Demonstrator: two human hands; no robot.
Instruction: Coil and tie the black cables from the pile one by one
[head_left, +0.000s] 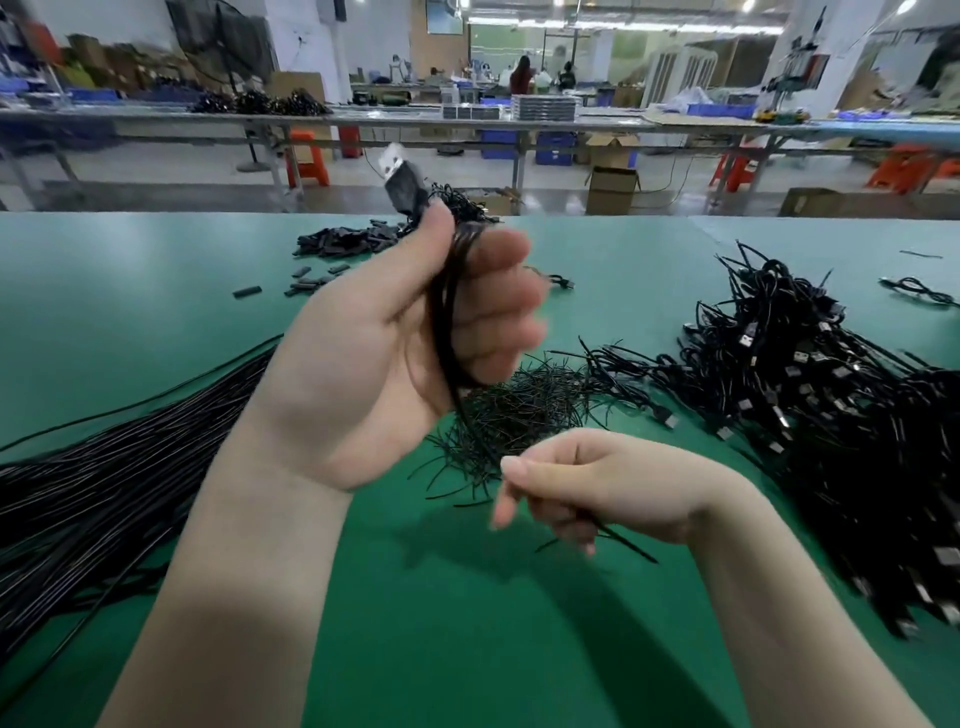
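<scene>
At far left, a pile of straight black cables (104, 483) lies fanned across the green surface (156, 291), untied. Next, the left hand (395, 332) is raised above the surface, palm toward the camera, fingers curled round a coiled cable (451, 322); the coil runs through the fist between thumb and fingers, and its USB plug (400, 174) stands out above the thumb (silver end uppermost). Behind this hand, small black caps (343, 241) lie scattered. Below and right of the coil, a heap of short black twist ties (524, 410) rests on the surface. The right hand (592, 483) hovers just in front of that heap, lower than the left hand and apart from the coil, fingers curled and pinching a single tie (623, 543) that projects rightward. At far right, a mound of bundled cables (810, 395) with plugs showing.
</scene>
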